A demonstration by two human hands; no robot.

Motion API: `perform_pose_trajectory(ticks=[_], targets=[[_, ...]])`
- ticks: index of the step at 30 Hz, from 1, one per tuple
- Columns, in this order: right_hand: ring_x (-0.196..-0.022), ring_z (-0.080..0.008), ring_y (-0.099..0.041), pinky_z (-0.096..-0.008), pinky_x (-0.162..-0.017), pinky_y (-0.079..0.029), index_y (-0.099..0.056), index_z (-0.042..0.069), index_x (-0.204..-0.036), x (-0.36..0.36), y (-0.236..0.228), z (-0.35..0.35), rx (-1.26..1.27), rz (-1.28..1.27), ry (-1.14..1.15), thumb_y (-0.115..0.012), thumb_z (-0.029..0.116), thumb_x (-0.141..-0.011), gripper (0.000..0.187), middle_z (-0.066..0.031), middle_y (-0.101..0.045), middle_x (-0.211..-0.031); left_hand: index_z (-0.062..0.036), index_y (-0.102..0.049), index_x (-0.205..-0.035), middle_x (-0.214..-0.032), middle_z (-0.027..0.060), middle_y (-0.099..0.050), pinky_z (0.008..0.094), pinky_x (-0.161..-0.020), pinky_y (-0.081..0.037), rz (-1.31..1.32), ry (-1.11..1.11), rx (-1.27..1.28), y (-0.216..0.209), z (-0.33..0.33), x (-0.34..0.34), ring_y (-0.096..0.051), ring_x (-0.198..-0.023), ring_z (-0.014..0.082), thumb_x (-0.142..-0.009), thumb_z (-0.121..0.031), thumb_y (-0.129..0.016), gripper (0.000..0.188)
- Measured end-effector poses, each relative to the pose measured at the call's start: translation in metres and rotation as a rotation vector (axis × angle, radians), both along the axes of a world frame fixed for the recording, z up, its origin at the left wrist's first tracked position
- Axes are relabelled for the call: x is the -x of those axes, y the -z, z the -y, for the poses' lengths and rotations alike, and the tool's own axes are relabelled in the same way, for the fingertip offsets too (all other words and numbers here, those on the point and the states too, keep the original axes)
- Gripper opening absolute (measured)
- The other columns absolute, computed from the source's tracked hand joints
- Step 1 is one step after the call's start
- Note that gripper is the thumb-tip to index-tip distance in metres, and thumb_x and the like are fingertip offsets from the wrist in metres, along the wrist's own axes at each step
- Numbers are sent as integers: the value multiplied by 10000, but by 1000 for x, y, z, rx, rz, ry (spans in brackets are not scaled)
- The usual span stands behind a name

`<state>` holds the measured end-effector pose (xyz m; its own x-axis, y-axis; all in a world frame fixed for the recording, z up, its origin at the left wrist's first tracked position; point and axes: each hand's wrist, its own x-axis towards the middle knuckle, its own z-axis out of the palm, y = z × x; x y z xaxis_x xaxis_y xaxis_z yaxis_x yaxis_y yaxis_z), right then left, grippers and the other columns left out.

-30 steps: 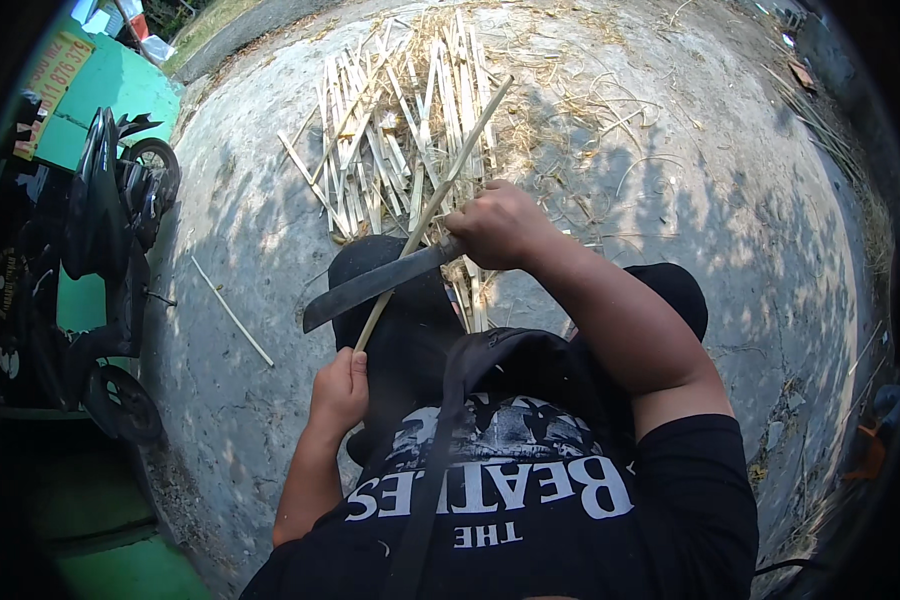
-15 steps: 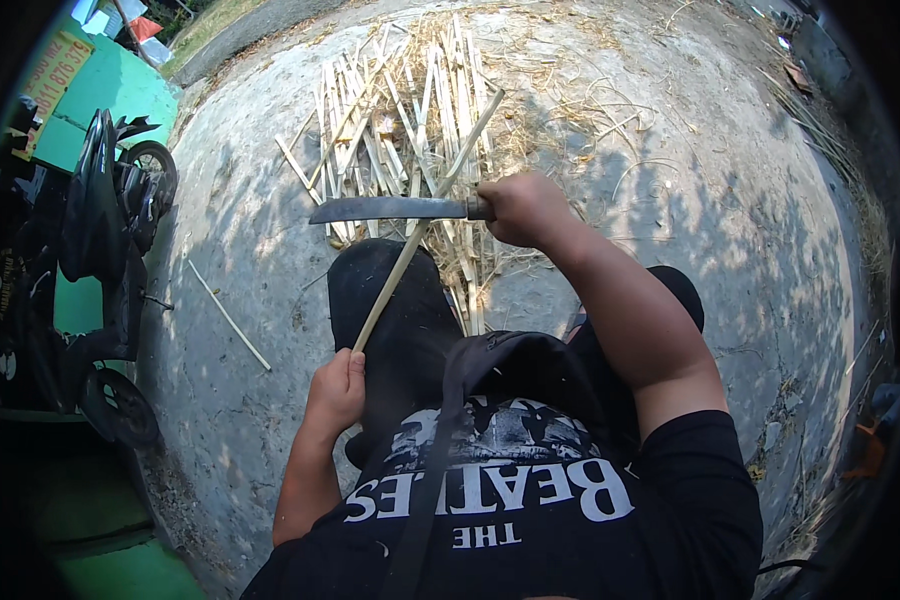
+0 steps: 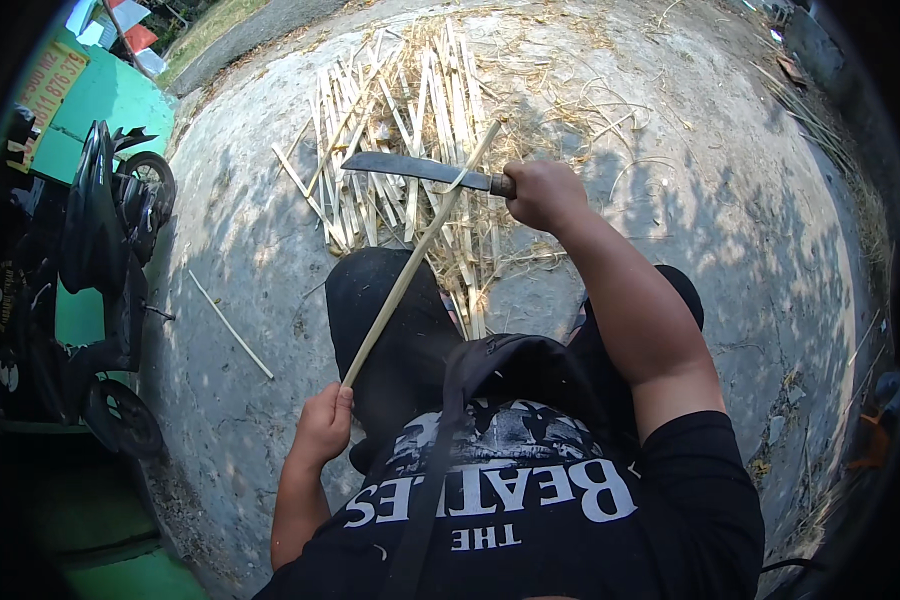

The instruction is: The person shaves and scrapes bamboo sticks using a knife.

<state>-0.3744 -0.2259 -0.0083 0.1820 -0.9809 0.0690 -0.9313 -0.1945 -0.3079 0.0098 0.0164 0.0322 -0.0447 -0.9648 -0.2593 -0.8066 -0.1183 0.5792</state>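
Observation:
My left hand (image 3: 324,423) is closed around the near end of a long pale bamboo strip (image 3: 398,286). The strip slants up and to the right, over my left knee. In my right hand (image 3: 547,194) is the short handle of a machete (image 3: 398,166), its dark blade pointing left and tilted slightly. Close to the handle, the blade touches the strip a little below its far end; a thin sliver seems to lift there. Beyond the blade, a pile of split bamboo strips (image 3: 345,170) lies on the ground.
Thin curly shavings (image 3: 610,125) are scattered right of the pile. One loose strip (image 3: 230,325) lies on the concrete (image 3: 240,220) to the left. A black motorbike (image 3: 100,220) stands at the left by a green wall (image 3: 120,90). Long thin stalks (image 3: 810,115) lie far right.
The machete has moved away from me and rightward along the strip, its tip now tilted up. My left hand has drawn slightly back and left with the strip.

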Motion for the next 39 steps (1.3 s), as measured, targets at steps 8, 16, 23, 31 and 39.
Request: perform_pose_trajectory(ticks=[8,16,23,31,39], targets=[[-747,-365,-688,-500,-657,-540,-660,138,-818,-26,11,-15,100,54,-250,-683,229,-800,96,-106,-678,-746,9,-598,-871,-681,169,-602,401,-597,-459,-67,-46,-3,12,4,3,-601,-617,280,-1077,-268,-494,360],[-789,-326,-702,-467,-721,-547,-686,147,-828,8,12,9,208,67,-227,-696,203,-791,68,-96,-695,-780,9,-563,-836,-676,225,-594,447,-570,-443,152,-15,123,6,-9,-8,-613,-625,406,-1073,-261,-497,366],[-808,-367,-696,-503,-716,-556,-682,116,-828,7,6,6,61,64,-17,-653,168,-779,77,-139,-701,-799,13,-545,-820,-679,230,-589,450,-558,-434,2,-37,63,8,-12,-12,-613,-627,423,-1072,-245,-500,364],[-720,-275,-706,-460,-677,-540,-665,167,-785,-47,0,-24,97,-111,-525,-677,244,-823,87,-53,-691,-711,7,-540,-823,-667,215,-583,450,-555,-437,24,2,85,6,2,0,-606,-602,403,-1074,-248,-499,360],[-841,-399,-689,-505,-770,-551,-692,115,-880,21,9,13,59,183,114,-648,205,-799,129,-172,-709,-845,3,-530,-810,-648,205,-574,455,-542,-425,131,-18,59,16,-9,-27,-577,-577,411,-1077,-272,-496,385]])
